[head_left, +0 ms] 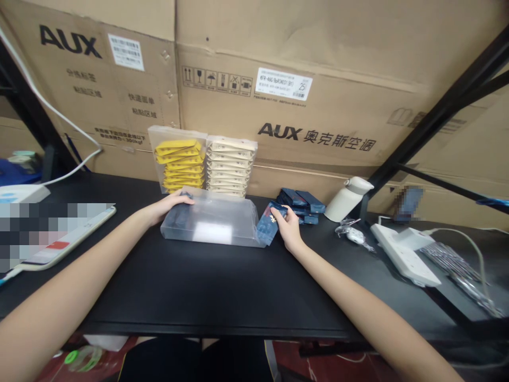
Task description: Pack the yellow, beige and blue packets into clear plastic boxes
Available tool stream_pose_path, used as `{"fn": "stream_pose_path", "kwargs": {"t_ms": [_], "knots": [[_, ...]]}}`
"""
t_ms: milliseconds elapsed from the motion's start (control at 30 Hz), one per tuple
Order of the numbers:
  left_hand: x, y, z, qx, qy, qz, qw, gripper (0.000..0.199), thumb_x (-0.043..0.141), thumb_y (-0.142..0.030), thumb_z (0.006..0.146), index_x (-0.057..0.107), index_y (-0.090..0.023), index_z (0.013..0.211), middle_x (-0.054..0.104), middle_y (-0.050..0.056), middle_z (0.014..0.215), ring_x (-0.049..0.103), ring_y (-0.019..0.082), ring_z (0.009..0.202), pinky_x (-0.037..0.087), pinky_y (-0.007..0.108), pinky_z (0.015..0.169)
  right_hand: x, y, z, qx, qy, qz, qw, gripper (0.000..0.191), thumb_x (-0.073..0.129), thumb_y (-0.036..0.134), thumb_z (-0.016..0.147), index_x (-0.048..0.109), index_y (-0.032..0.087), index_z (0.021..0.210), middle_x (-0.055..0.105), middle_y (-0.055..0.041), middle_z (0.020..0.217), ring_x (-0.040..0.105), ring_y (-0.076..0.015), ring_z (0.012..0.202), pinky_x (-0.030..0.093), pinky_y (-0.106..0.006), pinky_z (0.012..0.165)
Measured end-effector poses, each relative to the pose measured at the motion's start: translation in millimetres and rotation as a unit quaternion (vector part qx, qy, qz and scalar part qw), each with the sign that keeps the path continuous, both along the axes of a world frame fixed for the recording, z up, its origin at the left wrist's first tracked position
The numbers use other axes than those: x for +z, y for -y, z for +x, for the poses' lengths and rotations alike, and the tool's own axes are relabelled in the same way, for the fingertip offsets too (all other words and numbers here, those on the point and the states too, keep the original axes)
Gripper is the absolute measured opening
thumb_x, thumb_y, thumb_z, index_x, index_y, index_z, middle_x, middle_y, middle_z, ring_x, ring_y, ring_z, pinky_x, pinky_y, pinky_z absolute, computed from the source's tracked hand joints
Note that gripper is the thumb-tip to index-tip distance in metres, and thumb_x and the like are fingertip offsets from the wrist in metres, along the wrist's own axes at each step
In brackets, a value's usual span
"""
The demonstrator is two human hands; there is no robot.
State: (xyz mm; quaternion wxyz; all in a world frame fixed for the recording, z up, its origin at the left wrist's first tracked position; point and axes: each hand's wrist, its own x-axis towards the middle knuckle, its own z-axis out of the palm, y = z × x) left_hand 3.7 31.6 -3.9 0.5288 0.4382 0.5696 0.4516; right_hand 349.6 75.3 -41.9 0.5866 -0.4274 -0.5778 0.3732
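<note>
A clear plastic box (pixel 214 212) lies flat on the black table, with dark blue shapes showing through its left end. My left hand (pixel 169 206) grips that left end, fingers closed over the top edge. In my right hand (pixel 289 225) is a dark blue packet (pixel 268 227), pinched at its upper corner and held against the box's right end. Behind my right hand sits a pile of similar blue packets (pixel 304 204). Two clear boxes stand upright at the back, one with stacked yellow packets (pixel 183 164), the other with cream packets (pixel 230 165).
A white bottle (pixel 345 201) leans at the right, near a black metal frame (pixel 421 127). Beyond it lie a white power strip (pixel 405 254), cables and wrapped items (pixel 457 262). A tablet (pixel 59 239) rests at the left. Large cardboard boxes (pixel 338 69) form the back wall.
</note>
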Motion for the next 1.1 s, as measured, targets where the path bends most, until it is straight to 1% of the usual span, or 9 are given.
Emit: {"fn": "stream_pose_path", "kwargs": {"t_ms": [233, 433, 533, 833, 1100], "knots": [[-0.2, 0.1, -0.2, -0.002, 0.002, 0.004, 1.0, 0.049, 0.081, -0.033, 0.056, 0.058, -0.024, 0.098, 0.068, -0.003, 0.08, 0.068, 0.018, 0.064, 0.054, 0.027, 0.057, -1.8, 0.6, -1.5, 0.043, 0.055, -0.021, 0.997, 0.039, 0.073, 0.054, 0.067, 0.06, 0.02, 0.081, 0.064, -0.0018, 0.073, 0.059, -0.0173, 0.068, 0.047, -0.028, 0.061], [0.7, 0.4, 0.7, -0.001, 0.001, 0.005, 1.0, 0.047, 0.081, -0.033, 0.057, 0.057, -0.023, 0.097, 0.067, -0.003, 0.078, 0.066, 0.017, 0.063, 0.053, 0.025, 0.056, -2.4, 0.7, -1.6, 0.061, 0.075, -0.022, 0.995, 0.039, 0.074, 0.053, 0.067, 0.06, 0.019, 0.079, 0.061, 0.0003, 0.069, 0.058, -0.0153, 0.063, 0.046, -0.028, 0.061], [2.1, 1.6, 2.1, 0.002, -0.003, 0.005, 1.0, 0.047, 0.08, -0.033, 0.057, 0.057, -0.024, 0.096, 0.067, -0.003, 0.078, 0.066, 0.017, 0.063, 0.053, 0.025, 0.055, -1.9, 1.5, -1.9, 0.062, 0.076, -0.021, 0.995, 0.039, 0.074, 0.053, 0.067, 0.06, 0.018, 0.079, 0.06, 0.0007, 0.068, 0.057, -0.0145, 0.061, 0.045, -0.027, 0.061], [4.1, 2.6, 4.3, 0.01, -0.004, 0.001, 1.0, 0.044, 0.08, -0.032, 0.056, 0.058, -0.024, 0.093, 0.066, -0.004, 0.076, 0.066, 0.016, 0.06, 0.052, 0.024, 0.053, -1.5, 2.2, -1.3, 0.046, 0.064, -0.003, 0.997, 0.04, 0.072, 0.055, 0.068, 0.06, 0.019, 0.083, 0.064, -0.0015, 0.075, 0.061, -0.0167, 0.069, 0.049, -0.03, 0.068], [2.9, 1.3, 3.5, 0.012, -0.003, 0.002, 1.0, 0.045, 0.079, -0.031, 0.056, 0.058, -0.024, 0.094, 0.066, -0.003, 0.078, 0.067, 0.016, 0.061, 0.053, 0.024, 0.053, -1.1, 2.8, -1.8, 0.05, 0.07, 0.0, 0.996, 0.04, 0.072, 0.055, 0.068, 0.06, 0.02, 0.083, 0.063, -0.0018, 0.074, 0.061, -0.0175, 0.068, 0.049, -0.03, 0.066]]}}
